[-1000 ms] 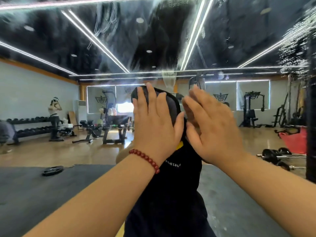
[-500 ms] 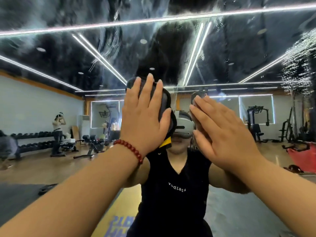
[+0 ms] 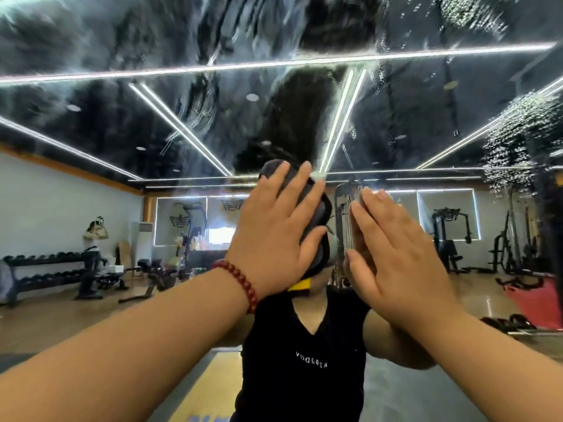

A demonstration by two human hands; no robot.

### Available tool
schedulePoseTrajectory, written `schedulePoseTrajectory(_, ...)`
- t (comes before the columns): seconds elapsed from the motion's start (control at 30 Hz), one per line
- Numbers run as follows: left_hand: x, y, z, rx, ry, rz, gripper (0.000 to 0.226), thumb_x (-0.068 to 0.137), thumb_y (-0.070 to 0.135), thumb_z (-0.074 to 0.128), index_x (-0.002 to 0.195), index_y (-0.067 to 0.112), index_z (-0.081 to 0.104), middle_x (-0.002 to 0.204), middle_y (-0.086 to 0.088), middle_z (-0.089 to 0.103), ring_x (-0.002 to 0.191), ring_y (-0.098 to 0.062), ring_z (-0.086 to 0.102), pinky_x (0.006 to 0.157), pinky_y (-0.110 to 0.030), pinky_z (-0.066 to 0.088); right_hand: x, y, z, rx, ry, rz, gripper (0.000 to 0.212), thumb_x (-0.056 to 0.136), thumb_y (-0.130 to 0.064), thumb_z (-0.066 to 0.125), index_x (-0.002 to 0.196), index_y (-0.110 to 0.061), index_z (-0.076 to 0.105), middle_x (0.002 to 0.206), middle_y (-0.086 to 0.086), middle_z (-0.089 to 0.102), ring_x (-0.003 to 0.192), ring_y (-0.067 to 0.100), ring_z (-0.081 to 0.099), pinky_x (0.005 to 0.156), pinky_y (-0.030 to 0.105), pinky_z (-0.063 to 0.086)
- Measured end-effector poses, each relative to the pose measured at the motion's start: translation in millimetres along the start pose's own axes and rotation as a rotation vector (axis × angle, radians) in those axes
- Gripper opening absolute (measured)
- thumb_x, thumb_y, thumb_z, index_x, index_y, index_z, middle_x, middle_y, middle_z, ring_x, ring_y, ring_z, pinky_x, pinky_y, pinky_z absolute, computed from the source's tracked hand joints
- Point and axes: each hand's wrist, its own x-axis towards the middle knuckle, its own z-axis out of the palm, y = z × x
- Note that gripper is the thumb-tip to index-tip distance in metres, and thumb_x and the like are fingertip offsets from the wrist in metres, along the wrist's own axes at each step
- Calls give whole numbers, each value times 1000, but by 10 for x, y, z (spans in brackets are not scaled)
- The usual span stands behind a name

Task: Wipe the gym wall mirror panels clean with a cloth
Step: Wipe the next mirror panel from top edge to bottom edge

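Note:
The wall mirror [image 3: 213, 86] fills the view, with wet smears across its upper part and droplets at the upper right [image 3: 518, 141]. My left hand [image 3: 274, 236], wearing a red bead bracelet, presses a dark cloth [image 3: 320, 214] flat against the glass with straight fingers. The cloth covers the face of my reflection. Just to its right, my right hand [image 3: 396, 254] lies flat on the mirror with straight fingers and holds nothing; its reflection meets it at the fingertips.
The mirror reflects the gym behind me: a dumbbell rack [image 3: 45, 269] and another person [image 3: 94, 236] at the left, weight machines [image 3: 451, 233] at the right, a red object [image 3: 536, 303] low on the right, and ceiling light strips above.
The view has tilted upward, so more smeared glass and reflected ceiling shows. My left hand has slid the cloth across the mirror, and both hands stay flat on the glass.

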Motion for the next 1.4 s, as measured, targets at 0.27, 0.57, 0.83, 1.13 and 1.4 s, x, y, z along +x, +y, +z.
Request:
schedulePoseTrajectory(0.27, 218, -254, -68, -27, -21, 146, 61, 97, 50, 32, 148, 19, 43, 157, -11, 35, 146, -34, 28, 120, -49, 21, 86, -9, -90, -53, 23, -23, 60, 89, -38, 48, 136, -3, 56, 143, 16, 51, 133, 31, 44, 109, 41, 30)
schedulePoseTrajectory(0.57, 681, -490, -393, 160, -98, 68, 57, 100, 39, 26, 144, 11, 49, 150, -25, 39, 139, -44, 33, 116, -56, 28, 891, 445, -316, -244, -46, -25, 69, 90, -48, 39, 142, -5, 48, 147, 18, 46, 135, 36, 42, 108, 42, 29)
schedulePoseTrajectory(0.83, 1230, -318, -280, 95, -121, -442, 81, 100, 59, 23, 157, 7, 0, 163, -20, -8, 150, -38, -11, 122, -51, -4, 819, 580, -187, -159, -69, 30, 70, 95, -55, 30, 152, -13, 38, 158, 9, 33, 147, 25, 28, 119, 37, 13)
schedulePoseTrajectory(1.13, 1121, -440, -326, 180, -154, 194, 83, 87, 62, -2, 158, 20, 6, 166, -6, 0, 152, -25, -4, 123, -41, -3, 802, 599, -177, -154, -62, 25, 69, 96, -55, 32, 152, -15, 37, 159, 7, 33, 148, 24, 26, 120, 36, 11)
schedulePoseTrajectory(1.4, 1322, -253, -223, 173, -104, 176, 70, 98, 56, 10, 158, 20, 11, 166, -6, 6, 152, -26, 1, 123, -43, 1, 767, 601, -179, -119, -26, 55, 68, 95, -53, 37, 150, -12, 40, 157, 6, 36, 146, 18, 25, 118, 28, 8)
